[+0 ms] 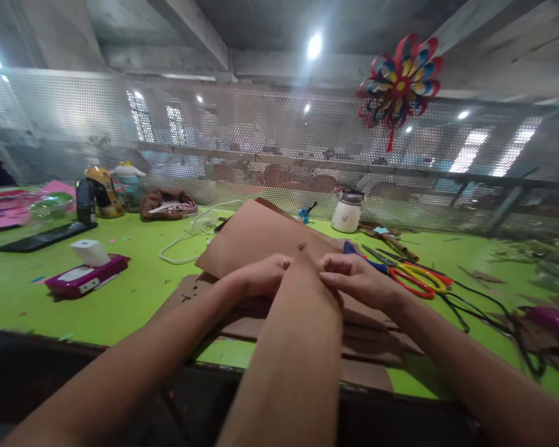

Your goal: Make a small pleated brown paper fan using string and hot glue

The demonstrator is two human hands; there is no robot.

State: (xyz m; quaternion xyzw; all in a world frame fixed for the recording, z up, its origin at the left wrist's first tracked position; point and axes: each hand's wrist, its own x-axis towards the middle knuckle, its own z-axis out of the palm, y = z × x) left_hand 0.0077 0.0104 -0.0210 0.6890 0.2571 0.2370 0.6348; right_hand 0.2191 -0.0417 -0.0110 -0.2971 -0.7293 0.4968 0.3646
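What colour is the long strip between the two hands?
Brown: the long strip shows best in the head view.

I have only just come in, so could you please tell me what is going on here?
A person's left hand and right hand hold the far end of a long brown paper strip, one on each side; the left hand's grip is partly hidden. Behind and beneath it, brown paper sheets lie on the bright green tabletop. Metal scissors with red and yellow handles lie to the right of the right hand.
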